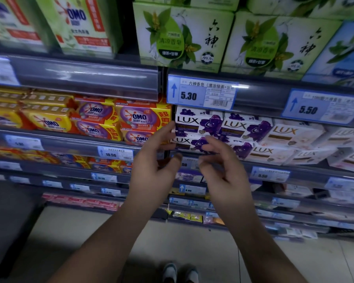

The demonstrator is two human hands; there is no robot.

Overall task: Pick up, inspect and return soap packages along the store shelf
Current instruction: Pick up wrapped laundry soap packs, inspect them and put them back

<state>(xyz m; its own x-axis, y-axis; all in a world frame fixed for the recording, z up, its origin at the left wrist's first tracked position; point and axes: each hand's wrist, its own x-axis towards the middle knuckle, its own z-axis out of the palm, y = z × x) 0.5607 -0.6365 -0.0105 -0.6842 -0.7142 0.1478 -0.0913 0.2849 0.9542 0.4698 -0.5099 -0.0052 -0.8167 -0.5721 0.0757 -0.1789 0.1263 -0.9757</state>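
Now: both hands at the purple soap stack

Left hand and right hand hover empty, fingers spread, before the lower purple-and-white Lux soap box, which sits on the shelf. Fingertips hide its edges; contact is unclear. Blue price tag above reads 5.30.

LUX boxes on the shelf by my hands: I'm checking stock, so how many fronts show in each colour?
Purple LUX boxes: 4 (one partly behind the right hand)
Pale LUX boxes: 5 (those at far right are blurred)
Total: 9
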